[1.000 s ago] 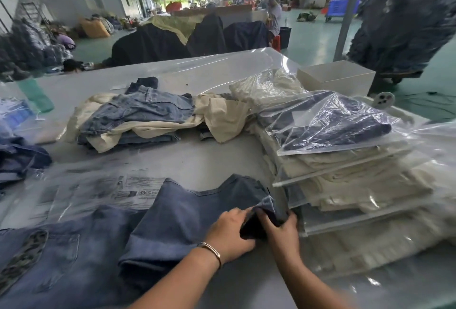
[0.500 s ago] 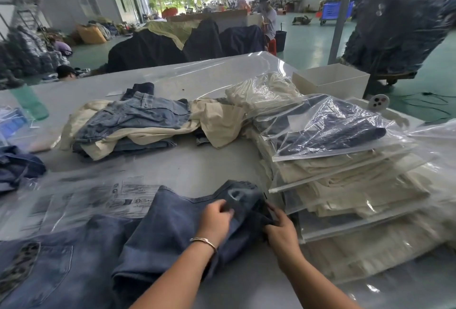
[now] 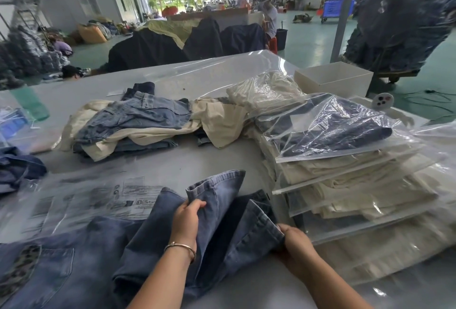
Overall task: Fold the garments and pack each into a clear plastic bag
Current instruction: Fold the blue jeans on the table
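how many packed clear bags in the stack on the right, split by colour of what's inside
Packed clear plastic bags holding dark blue denim: 1, on top of the stack
Packed clear plastic bags holding cream garments: at least 3 with clear edges; lower ones blur together
Total: at least 4

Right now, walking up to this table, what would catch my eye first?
Nearest, two hands work blue jeans: the left hand grips one leg, the right hand pinches the other hem. To the right rises a stack of bagged garments, and mid-table lies a loose pile of denim and cream clothes.
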The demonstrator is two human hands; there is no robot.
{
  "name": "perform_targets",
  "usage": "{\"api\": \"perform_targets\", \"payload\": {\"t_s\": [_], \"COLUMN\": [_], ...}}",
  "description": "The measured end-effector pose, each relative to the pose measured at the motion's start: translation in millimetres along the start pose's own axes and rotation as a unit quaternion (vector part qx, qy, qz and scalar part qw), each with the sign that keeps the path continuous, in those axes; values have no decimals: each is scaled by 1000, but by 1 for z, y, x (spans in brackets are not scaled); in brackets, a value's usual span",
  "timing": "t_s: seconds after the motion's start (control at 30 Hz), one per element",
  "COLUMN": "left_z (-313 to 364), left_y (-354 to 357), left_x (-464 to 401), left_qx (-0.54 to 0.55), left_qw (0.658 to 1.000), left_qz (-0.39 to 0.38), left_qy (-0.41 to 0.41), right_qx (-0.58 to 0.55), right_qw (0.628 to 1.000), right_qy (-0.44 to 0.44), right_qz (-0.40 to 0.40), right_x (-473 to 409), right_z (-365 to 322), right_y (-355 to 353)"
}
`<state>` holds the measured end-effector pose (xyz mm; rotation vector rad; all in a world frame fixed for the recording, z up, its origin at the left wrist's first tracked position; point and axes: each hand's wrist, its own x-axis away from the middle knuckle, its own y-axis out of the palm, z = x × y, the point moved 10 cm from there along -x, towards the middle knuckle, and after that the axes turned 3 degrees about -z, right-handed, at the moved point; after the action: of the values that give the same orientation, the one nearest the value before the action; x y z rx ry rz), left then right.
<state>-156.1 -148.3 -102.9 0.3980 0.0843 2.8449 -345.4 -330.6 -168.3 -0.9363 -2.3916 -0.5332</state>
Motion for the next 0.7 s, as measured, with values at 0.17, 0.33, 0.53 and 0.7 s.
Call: {"api": "perform_targets", "payload": {"t_s": [0.17, 0.33, 0.53, 0.7], "left_z": [-24, -53, -45, -36], "left_y": [9, 26, 27, 58], "left_x": [10, 23, 22, 53], "left_qx": [-8, -6, -43, -121], "left_qw": [998, 991, 987, 969], "left_qz": [-40, -104, -139, -214], "left_qy": [-42, -90, -70, 5], "right_qx": [383, 478, 254, 197], "right_qw": [917, 843, 956, 967], "right_qy": [-85, -214, -134, -87], "right_qz": [72, 125, 62, 137], "right_x": [23, 39, 46, 72], "right_z": [-31, -51, -18, 11], "right_y": [5, 28, -6, -41]}}
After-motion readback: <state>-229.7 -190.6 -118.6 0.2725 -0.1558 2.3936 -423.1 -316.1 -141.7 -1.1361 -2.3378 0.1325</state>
